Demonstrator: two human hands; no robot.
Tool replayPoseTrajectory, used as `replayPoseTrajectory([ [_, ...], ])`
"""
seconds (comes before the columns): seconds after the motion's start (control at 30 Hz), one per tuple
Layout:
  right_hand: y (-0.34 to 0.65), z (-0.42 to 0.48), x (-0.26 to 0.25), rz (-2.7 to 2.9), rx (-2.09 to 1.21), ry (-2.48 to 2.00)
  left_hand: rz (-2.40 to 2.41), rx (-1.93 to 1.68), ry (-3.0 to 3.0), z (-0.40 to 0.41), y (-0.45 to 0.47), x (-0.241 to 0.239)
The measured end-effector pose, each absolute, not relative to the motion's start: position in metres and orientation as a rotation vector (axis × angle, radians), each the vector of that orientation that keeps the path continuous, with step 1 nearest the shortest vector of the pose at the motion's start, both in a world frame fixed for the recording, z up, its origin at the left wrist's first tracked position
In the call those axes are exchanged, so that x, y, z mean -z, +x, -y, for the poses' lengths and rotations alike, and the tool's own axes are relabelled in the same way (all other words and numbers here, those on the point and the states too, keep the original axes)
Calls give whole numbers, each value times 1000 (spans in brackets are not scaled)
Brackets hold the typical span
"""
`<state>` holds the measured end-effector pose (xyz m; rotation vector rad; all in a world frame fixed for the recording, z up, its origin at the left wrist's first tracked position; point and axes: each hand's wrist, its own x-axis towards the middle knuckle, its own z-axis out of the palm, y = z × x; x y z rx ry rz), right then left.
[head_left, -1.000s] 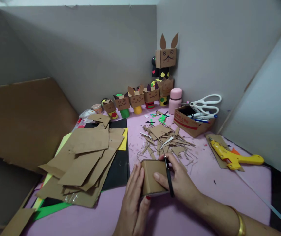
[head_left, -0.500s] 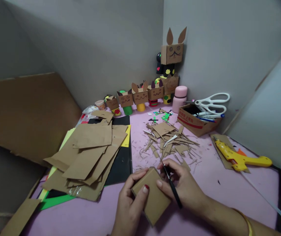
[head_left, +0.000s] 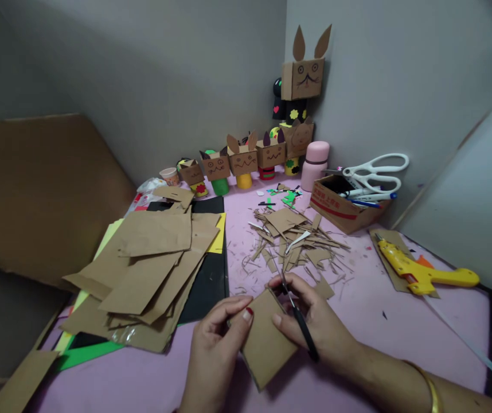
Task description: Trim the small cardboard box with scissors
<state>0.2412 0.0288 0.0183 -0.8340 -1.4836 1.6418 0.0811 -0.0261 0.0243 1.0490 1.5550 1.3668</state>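
Low over the front of the table, a small brown cardboard box (head_left: 268, 344) is held tilted between my hands. My left hand (head_left: 222, 338) pinches its upper left edge, thumb on the top face. At its right side, my right hand (head_left: 315, 321) steadies the box with the thumb. The same hand is closed on black-handled scissors (head_left: 301, 327), seen edge-on, with their thin blade pointing away toward a heap of cardboard scraps (head_left: 291, 241). My fingers hide part of the scissors and the far side of the box.
Cardboard sheets (head_left: 151, 275) lie stacked at left over black paper (head_left: 203, 292). A yellow glue gun (head_left: 422, 269) rests on cardboard at right. Behind it stand a box of pens and white scissors (head_left: 340, 209), a pink flask (head_left: 315, 166) and several cardboard animal figures (head_left: 242, 160).
My left hand has shifted left along the box's edge, and its thumb now sits nearer the upper left edge. The box is slightly turned. My right hand keeps the scissors; the view has shifted a little.
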Motion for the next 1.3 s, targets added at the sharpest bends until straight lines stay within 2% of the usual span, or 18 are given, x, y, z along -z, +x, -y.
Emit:
replayPoseTrajectory([
  [0.6, 237, -30, -15, 1423, -1667, -804, -1472, -1221, 831, 14, 79, -27],
  [1.03, 235, -31, -12, 1432, -1643, -784, -1457, -1066, 1180, 7, 75, -44],
  [1.3, 234, -32, -15, 1417, -1648, -804, -1442, -1075, 1107, 2, 76, -43],
])
